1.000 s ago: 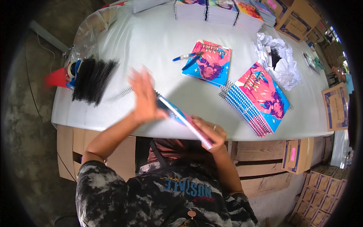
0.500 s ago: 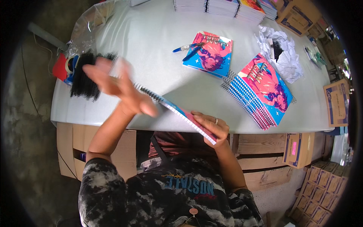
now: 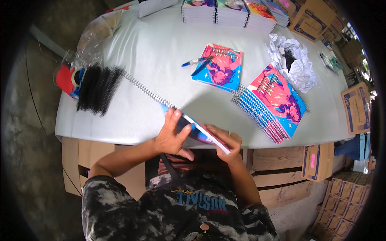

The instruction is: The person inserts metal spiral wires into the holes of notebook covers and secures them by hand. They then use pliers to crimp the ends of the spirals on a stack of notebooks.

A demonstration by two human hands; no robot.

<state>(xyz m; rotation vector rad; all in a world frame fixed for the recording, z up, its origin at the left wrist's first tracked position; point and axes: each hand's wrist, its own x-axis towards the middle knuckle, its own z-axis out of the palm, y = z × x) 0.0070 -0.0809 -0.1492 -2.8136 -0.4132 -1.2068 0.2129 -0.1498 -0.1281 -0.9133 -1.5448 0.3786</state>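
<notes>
My right hand (image 3: 229,143) is closed on the lower right end of a notebook (image 3: 209,135), held edge-up at the front of the table. The notebook has a blue and pink cover. A long spiral binding coil (image 3: 148,91) sticks out from its spine end toward the upper left. At that end my left hand (image 3: 173,134) has its fingers spread, fingertips against the spine edge where the coil enters. How much of the coil runs through the holes is hidden. To the left lies a pile of black spiral coils (image 3: 98,90).
Right of me stands a stack of coil-bound notebooks (image 3: 275,102). Another notebook (image 3: 221,66) carries a blue-handled tool (image 3: 197,61). Crumpled white paper (image 3: 301,72) lies beyond the stack. Thick notebook stacks (image 3: 231,15) line the far edge; a tape roll (image 3: 76,77) sits left, cardboard boxes (image 3: 315,20) right.
My left hand has swept from above the coil pile down and right to the notebook's spine edge. The protruding coil shows at full length. My right hand keeps its hold.
</notes>
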